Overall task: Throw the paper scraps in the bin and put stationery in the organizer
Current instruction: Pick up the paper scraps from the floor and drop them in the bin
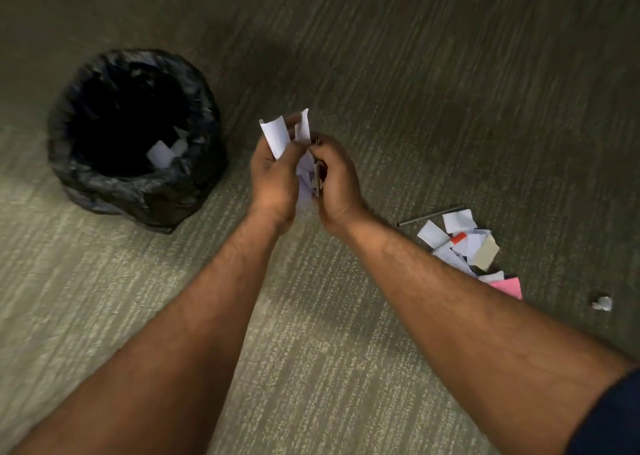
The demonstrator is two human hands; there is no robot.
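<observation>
My left hand [273,177] and my right hand [337,184] meet above the carpet, both closed around a bunch of white paper scraps [277,135] whose ends stick up above my fingers. To the left stands a bin [86,177] lined with a black bag, with a few white scraps [161,154] inside it. On the floor to the right lies a pile of white scraps [457,222] mixed with an orange-capped marker [457,238], a tan piece [486,252] and a pink sticky note [507,286]. The organizer is out of view.
A thin dark pen [429,216] lies on the carpet just beyond the pile. A small crumpled paper ball [602,304] sits alone at the far right. Grey-green carpet [381,56] covers the whole floor.
</observation>
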